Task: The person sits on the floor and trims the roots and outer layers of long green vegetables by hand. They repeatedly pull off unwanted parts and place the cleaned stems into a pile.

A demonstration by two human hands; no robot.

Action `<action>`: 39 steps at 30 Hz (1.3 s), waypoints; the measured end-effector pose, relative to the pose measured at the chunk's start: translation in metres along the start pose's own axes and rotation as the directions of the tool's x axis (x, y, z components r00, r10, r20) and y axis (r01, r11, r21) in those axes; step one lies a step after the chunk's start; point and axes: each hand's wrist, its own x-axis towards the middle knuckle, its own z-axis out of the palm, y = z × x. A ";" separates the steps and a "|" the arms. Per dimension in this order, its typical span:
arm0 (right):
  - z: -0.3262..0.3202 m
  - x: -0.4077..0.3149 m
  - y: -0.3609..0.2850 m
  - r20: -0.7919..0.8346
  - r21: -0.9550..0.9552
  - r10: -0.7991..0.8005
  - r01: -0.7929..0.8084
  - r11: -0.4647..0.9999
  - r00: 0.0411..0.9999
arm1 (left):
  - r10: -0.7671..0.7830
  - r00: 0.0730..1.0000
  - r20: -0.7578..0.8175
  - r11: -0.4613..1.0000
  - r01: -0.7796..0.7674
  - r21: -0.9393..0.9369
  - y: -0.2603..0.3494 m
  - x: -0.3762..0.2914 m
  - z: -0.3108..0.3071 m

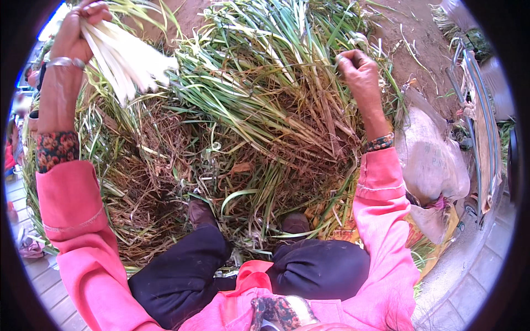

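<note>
At the upper left my left hand (76,35) is raised and closed around a bunch of peeled white stalks (128,62). Their pale ends fan out down and to the right, and green leaves trail behind them. On the right side my right hand (360,70) hovers over the edge of the pile, thumb and fingertips pinched together; whether something thin is between them I cannot tell. A large heap of long green-leaved stalks (265,87) with brown roots lies between the hands. Dry roots and trimmings (161,145) cover the ground in front of my feet.
A filled whitish woven sack (430,157) lies on the right, beside a folded metal-framed item (476,124). Bare soil (414,37) shows at the upper right. My shoes (295,223) rest among the trimmings. Paving (484,265) runs along the lower right, and partly seen people are at the far left.
</note>
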 end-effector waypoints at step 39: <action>0.068 -0.044 -0.035 0.407 0.466 0.219 -0.408 0.785 0.887 | -0.398 0.915 0.066 0.917 0.396 0.039 -0.267 -0.026 0.089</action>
